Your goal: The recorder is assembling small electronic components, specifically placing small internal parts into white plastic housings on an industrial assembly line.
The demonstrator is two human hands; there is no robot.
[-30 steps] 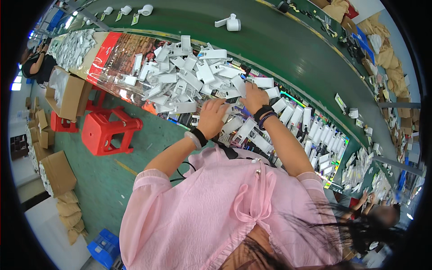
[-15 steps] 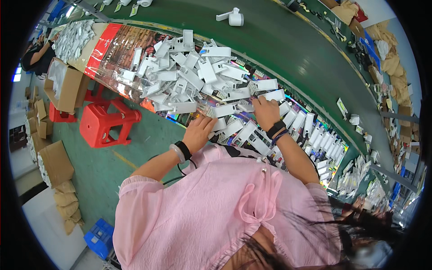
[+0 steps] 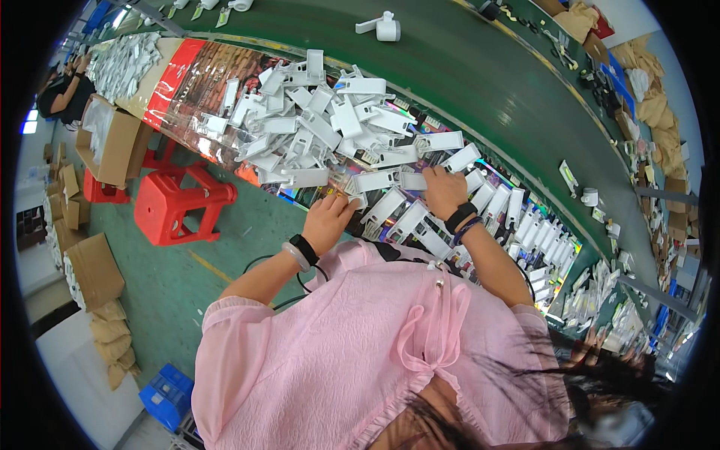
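White rectangular plastic housings lie in a heap on the table at the left and in rows at the right. My right hand, with a black band at the wrist, closes on the end of a white housing between the heap and the rows. Nearer to me and further left, my left hand has curled fingers, its fingertips at a small white plastic part. Another housing lies at a slant between my hands. My palms hide what is under them.
Beyond the table runs a green conveyor belt carrying a white cylindrical device. Red stools and a cardboard box stand at the left. A person works at the far left beside another white heap.
The housing between my hands has turned to a slant. Another beyond my right hand has tilted too. My left hand has shifted slightly, and items on the belt have moved a little left.
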